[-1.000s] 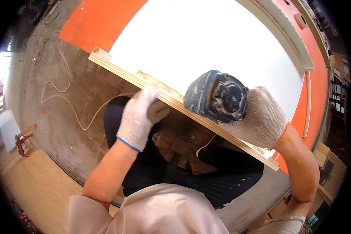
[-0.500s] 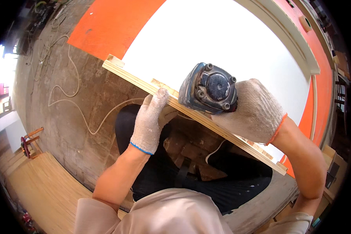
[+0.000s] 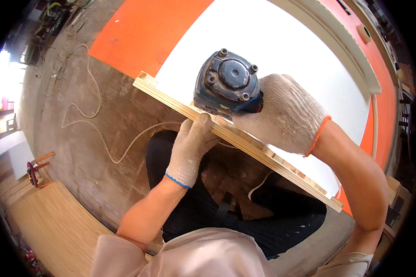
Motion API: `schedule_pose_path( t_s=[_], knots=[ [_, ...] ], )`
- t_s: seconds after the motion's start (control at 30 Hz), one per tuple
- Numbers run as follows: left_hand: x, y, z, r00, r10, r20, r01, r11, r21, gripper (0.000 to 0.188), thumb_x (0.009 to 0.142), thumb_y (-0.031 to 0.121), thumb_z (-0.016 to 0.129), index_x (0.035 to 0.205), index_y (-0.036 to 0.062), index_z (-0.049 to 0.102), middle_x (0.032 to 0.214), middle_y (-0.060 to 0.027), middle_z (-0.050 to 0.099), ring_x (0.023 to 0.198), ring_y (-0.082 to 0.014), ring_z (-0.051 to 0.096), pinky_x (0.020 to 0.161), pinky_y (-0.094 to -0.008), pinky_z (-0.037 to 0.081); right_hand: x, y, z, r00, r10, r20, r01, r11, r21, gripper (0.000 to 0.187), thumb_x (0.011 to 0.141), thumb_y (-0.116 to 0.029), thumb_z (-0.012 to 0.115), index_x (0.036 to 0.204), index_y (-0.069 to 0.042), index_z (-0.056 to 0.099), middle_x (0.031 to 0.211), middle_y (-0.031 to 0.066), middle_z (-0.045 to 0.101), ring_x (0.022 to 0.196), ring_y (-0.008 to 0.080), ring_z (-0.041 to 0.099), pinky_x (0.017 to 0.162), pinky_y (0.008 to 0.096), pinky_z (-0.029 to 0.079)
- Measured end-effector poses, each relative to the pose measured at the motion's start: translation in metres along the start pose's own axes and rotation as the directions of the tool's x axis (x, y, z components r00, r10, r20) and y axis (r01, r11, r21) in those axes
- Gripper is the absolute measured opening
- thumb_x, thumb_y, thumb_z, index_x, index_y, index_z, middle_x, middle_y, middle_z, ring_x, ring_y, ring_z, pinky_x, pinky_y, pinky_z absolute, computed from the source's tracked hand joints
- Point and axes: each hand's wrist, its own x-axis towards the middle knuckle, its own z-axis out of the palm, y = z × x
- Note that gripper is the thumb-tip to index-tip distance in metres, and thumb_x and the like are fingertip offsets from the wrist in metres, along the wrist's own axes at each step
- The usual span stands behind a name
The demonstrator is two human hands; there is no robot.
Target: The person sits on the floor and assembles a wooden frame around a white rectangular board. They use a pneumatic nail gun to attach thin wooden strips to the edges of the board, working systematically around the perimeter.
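My right hand (image 3: 286, 115), in a knitted work glove with an orange cuff, is wrapped around a dark blue nail gun (image 3: 234, 74). I see the gun from above, its round bolted cap uppermost; its nose is hidden beneath the body. The gun stands over the near edge of a white panel (image 3: 272, 46), where a long pale wooden strip (image 3: 263, 152) runs along. My left hand (image 3: 189, 150), gloved with a blue cuff, holds that strip just left of the gun, fingertips over its upper edge and the rest of the fingers below.
Under the white panel lies an orange board (image 3: 138, 34). Short wood blocks (image 3: 296, 171) line the strip's inner side. A pale hose (image 3: 97, 124) winds across the floor at left. A tape roll (image 3: 364, 33) sits at far right, and a wooden board (image 3: 55, 221) lies at lower left.
The nail gun in my right hand has shifted left along the strip, closer to my left hand. My left hand keeps about the same place on the strip, while the whole view has shifted slightly.
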Motion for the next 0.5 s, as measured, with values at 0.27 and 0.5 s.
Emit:
schedule_pose_path(
  t_s=[0.27,0.5],
  knots=[
    [0.001,0.001,-0.001,0.999,0.017,-0.029,-0.016,0.998,0.059,0.063,0.112,0.052,0.069,0.142,-0.0005,0.052,0.134,-0.0115,0.063,0.124,-0.0218,0.064,0.112,-0.0423,0.053,0.019,-0.004,0.003,0.994,0.084,0.072,-0.077,0.992,-0.097,0.029,0.095,-0.027,0.077,0.089,0.001,0.084,0.065,0.0142,0.074,0.057,0.0223,0.069,0.064,0.0397,0.060],
    [0.010,-0.001,-0.010,0.998,0.004,0.055,-0.009,0.997,0.079,0.065,0.115,0.047,0.063,0.155,-0.0025,0.052,0.150,-0.0180,0.063,0.136,-0.0310,0.067,0.116,-0.0483,0.054,-0.019,0.003,-0.013,0.987,0.121,-0.108,-0.126,0.992,-0.033,0.024,0.097,-0.021,0.077,0.098,0.002,0.084,0.068,0.0106,0.076,0.059,0.0152,0.075,0.056,0.0305,0.060]
  ],
)
